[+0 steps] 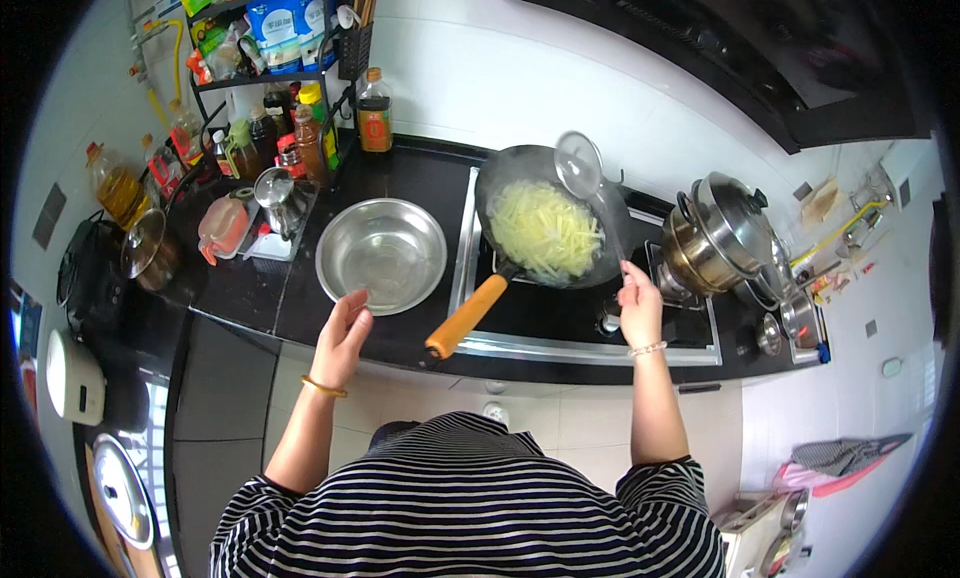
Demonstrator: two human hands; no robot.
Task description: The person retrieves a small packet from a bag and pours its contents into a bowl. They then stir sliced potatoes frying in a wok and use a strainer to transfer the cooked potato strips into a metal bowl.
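Observation:
A dark wok (615, 233) stands on the stove, its wooden handle (469, 315) slanting toward me. Pale yellow-green strips of cut vegetable (544, 229) lie in it, with some steam above. My right hand (640, 300) is at the wok's right side, its fingers closed around the thin handle of a round metal skimmer or ladle (579, 164). That round head is raised over the wok's far rim, slightly blurred. My left hand (345, 338) has its fingers apart at the near rim of a stainless steel basin (381, 255); whether it touches the rim is unclear. No food shows in the basin.
Stacked steel pots (712, 237) stand on the right burner. A soy sauce-like bottle (375, 113) is by the wall. Leftward are a condiment rack (259, 83), a steel pitcher (281, 203) and a lidded pot (150, 252). The range hood (697, 45) overhangs the stove.

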